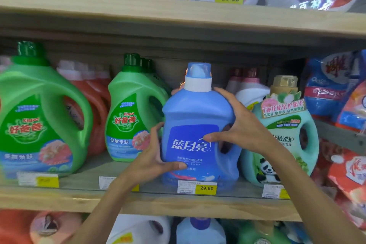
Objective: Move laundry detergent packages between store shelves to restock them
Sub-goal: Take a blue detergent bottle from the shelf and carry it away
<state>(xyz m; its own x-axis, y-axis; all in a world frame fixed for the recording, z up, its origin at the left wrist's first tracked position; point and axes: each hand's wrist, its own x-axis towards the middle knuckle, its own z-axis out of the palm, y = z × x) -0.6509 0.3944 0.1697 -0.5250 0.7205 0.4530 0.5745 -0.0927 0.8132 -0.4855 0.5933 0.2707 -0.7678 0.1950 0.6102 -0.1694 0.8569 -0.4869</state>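
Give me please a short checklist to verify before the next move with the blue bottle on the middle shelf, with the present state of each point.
1. Both hands on the blue bottle: ok. The left hand grips the lower left side, the right hand the upper right side near the handle.
2. Bottle upright: ok.
3. Cap in place: ok.
4. Bottle base resting on the shelf or lifted: cannot tell, the price tag hides it.
5. Room on the left toward the green bottle: ok, a gap shows.
6. Room on the right toward the teal bottle: not ok, it stands very close.
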